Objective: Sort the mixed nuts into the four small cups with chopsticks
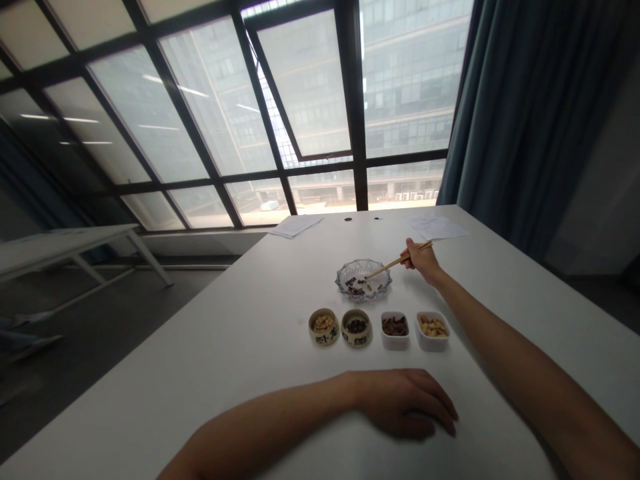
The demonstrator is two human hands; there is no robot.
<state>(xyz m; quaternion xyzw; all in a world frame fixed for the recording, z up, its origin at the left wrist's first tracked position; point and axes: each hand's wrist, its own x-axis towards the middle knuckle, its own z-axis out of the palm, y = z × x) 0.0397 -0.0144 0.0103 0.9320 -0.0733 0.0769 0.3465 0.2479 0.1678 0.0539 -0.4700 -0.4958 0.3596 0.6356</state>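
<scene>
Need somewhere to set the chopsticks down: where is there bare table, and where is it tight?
Bare white tabletop spreads left of the round ceramic bowls, bordered by the table edge. Tight: the four-bowl row, glass dish and right hand holding chopsticks, with the left hand below.

Nothing can be read clearly. The ceramic bowl [323,327] and the ceramic bowl just beside it [356,327] carry dark brush-style characters on their outer walls, too small and blurred to make out. The sheets of paper [296,226] on the tabletop [215,373] show only faint, illegible marks.
</scene>
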